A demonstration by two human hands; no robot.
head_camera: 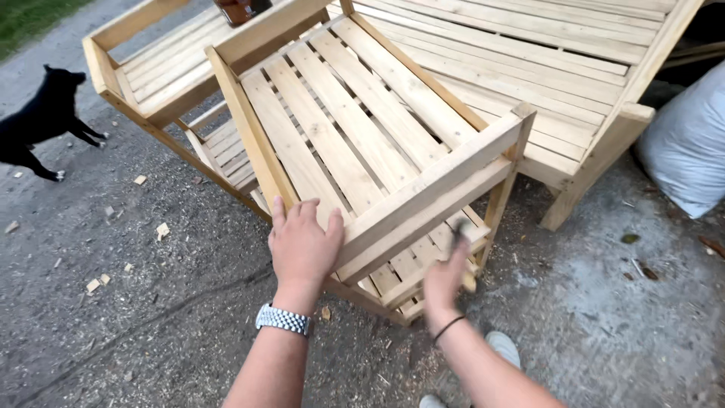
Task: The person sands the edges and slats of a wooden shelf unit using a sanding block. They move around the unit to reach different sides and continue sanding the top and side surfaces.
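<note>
Unfinished slatted wooden chairs (362,143) are standing on sawdust-strewn gravel ground (151,302) at an outdoor carpentry yard, offcuts (162,229) lying about, grass (26,15) bordering it.

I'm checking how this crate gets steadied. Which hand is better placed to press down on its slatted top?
Left. The left hand already lies flat on the wooden crate by its near rail; the right hand is lower, blurred, under that rail.

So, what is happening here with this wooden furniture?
A person works on a slatted wooden chair tipped on gravel ground. The left hand, with a metal wristwatch, rests flat on the slats. The right hand is blurred at the lower frame; whether it holds something is unclear. A black dog stands at the left.
</note>
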